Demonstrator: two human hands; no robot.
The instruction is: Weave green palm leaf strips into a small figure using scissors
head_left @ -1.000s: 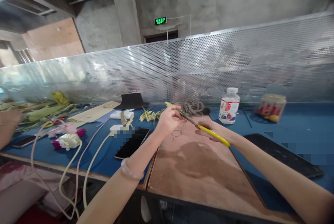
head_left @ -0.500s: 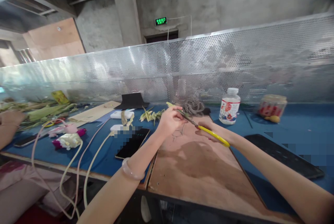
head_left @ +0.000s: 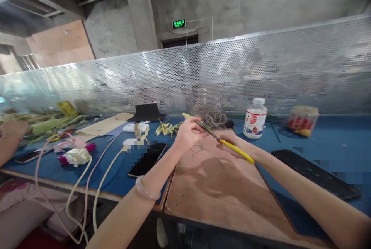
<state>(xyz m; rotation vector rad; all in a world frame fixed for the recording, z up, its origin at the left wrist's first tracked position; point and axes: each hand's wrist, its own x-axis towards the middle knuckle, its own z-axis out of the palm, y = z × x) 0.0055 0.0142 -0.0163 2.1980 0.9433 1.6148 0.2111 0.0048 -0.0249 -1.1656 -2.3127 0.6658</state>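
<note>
My right hand (head_left: 232,144) is closed around the yellow-handled scissors (head_left: 238,151), whose blades point up and left toward my left hand. My left hand (head_left: 189,133) pinches a pale green strip of husk (head_left: 186,115), its tip showing above the fingers. The scissor blades lie right at the left fingertips, partly hidden behind them; whether they touch the strip I cannot tell. Both hands are over a wooden board (head_left: 232,202). A thin grey loop of cord (head_left: 198,149) lies just below the left fingers, and a grey coil of cord (head_left: 215,119) is behind them.
Left of the board are a phone (head_left: 152,160), white plugs with cables (head_left: 136,127) and husk scraps (head_left: 164,127). A bottle (head_left: 255,119), a jar (head_left: 303,119) and a dark tablet-like slab (head_left: 315,173) are on the right. Another person's hand (head_left: 13,133) is at far left.
The green strip's tip has shifted slightly left. The scissors and both hands have barely moved.
</note>
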